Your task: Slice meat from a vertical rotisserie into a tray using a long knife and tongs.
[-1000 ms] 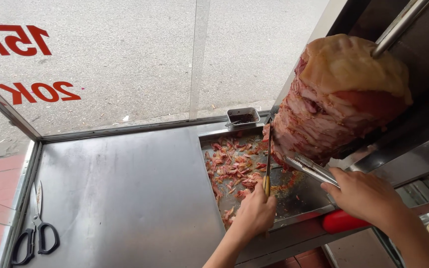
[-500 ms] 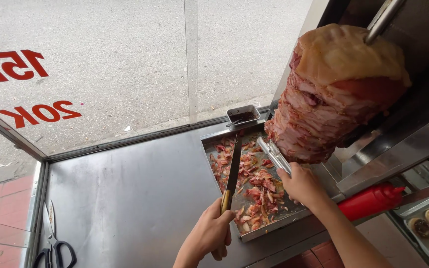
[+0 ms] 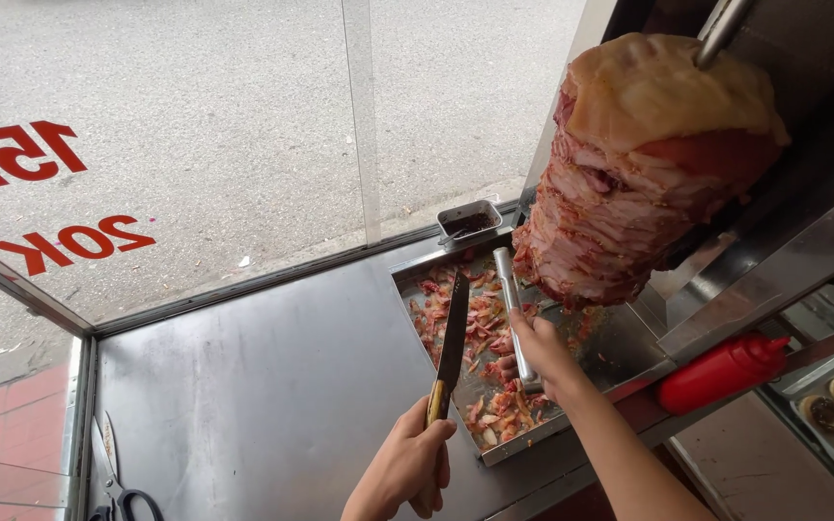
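My left hand (image 3: pixel 405 468) is clamped on the knife (image 3: pixel 452 338), its blade pointing away over the tray (image 3: pixel 523 436) of shaved meat (image 3: pixel 480 333). My right hand (image 3: pixel 538 349), nearer the spit (image 3: pixel 634 164), grips tongs (image 3: pixel 512 304) aimed at its base.

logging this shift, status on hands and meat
Left hand grips wooden-handled long knife. Right hand holds metal tongs over steel tray of meat shavings. Nothing blocking.
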